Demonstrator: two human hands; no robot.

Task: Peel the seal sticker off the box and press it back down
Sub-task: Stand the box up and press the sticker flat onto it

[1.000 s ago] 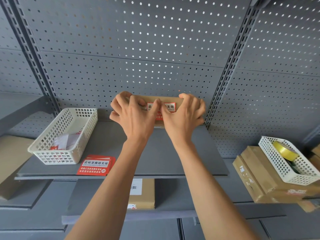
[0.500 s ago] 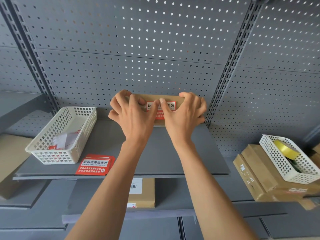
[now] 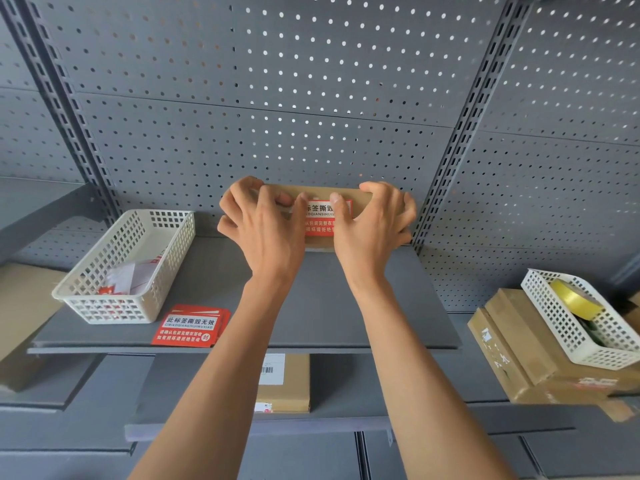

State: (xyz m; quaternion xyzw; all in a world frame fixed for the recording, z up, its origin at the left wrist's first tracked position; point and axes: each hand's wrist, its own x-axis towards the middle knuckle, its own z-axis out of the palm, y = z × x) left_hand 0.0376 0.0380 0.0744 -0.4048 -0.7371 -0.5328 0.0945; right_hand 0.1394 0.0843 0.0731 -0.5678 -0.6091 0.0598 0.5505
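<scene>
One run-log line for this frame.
left hand: on box | right hand: on box | thumbs on sticker | sticker flat | box on shelf

I see a brown cardboard box with a red seal sticker carrying a white band of dark characters. The pegboard wall is grey, dotted with regular small holes — the shelf plain grey. Left basket is white lattice; the loose stickers beside it red and white — yellow tape roll at right.

Both hands cover box ends and sticker edges.
</scene>
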